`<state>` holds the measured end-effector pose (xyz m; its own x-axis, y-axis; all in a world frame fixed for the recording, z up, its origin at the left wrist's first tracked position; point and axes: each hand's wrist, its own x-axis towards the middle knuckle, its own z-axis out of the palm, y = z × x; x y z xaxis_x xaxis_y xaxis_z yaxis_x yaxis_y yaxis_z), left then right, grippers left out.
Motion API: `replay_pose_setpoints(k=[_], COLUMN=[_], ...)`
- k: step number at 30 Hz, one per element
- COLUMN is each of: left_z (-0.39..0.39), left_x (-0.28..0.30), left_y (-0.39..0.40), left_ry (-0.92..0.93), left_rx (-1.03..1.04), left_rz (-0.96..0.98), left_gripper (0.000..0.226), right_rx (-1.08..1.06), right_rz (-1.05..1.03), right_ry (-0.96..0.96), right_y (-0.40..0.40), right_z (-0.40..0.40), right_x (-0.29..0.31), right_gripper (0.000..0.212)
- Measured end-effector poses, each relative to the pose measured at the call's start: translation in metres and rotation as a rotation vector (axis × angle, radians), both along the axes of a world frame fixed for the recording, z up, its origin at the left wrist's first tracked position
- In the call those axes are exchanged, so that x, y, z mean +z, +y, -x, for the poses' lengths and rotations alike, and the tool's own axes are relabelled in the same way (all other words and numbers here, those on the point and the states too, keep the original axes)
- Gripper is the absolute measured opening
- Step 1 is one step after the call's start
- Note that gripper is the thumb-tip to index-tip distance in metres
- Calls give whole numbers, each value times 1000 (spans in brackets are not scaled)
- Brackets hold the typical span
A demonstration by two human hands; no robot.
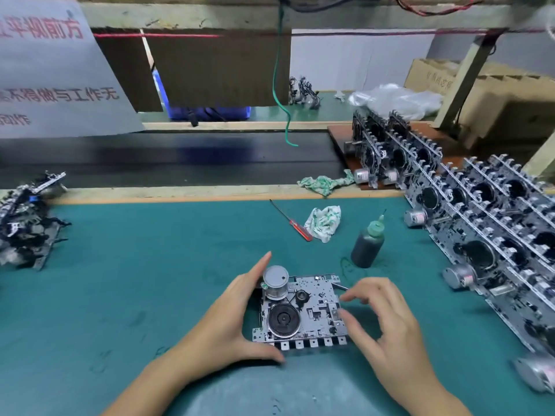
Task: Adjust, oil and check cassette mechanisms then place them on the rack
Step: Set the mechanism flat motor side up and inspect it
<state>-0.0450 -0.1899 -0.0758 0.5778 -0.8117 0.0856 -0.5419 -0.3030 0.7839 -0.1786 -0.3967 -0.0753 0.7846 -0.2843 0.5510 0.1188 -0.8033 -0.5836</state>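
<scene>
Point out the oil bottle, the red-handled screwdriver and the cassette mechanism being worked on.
oil bottle (367, 244), head view, dark body.
red-handled screwdriver (300, 229), head view, handle.
cassette mechanism (315, 307), head view, metal plate.

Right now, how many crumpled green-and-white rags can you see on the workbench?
2. One rag lies on the green mat, touching the red-handled screwdriver. The other rag lies farther back on the wooden edge strip, beside the racked mechanisms. More may be hidden.

I see a bare stamped-metal cassette mechanism (300, 313) on a matt green mat (150, 265), a crumpled printed cloth (323, 223), and a dark plastic oil bottle (368, 246).
</scene>
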Motion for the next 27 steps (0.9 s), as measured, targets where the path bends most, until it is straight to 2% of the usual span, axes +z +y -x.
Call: replay_pose_setpoints(k=[4,7,14,18,22,27], left_z=[2,5,6,7,9,9], left_x=[-1,1,4,3,2,2], left_y=[-2,-3,-4,-4,-4,-3], left_ry=[-38,-164,-327,-382,-417,-432], left_rx=[18,-5,0,-13,-34,-48], left_rz=[26,39,72,80,96,76], left_gripper=[120,119,110,108,105,110], right_rx=[-39,-134,-262,-317,-340,-334], right_rz=[-70,-134,-289,-514,-584,-614], right_ry=[14,7,-9,90,210,243], right_y=[-1,-6,-14,-34,-48,-48], right_z=[0,-1,-6,-23,-53,-70], right_x=[-1,-1,-3,9,14,9], right_gripper=[14,9,34,53,66,34])
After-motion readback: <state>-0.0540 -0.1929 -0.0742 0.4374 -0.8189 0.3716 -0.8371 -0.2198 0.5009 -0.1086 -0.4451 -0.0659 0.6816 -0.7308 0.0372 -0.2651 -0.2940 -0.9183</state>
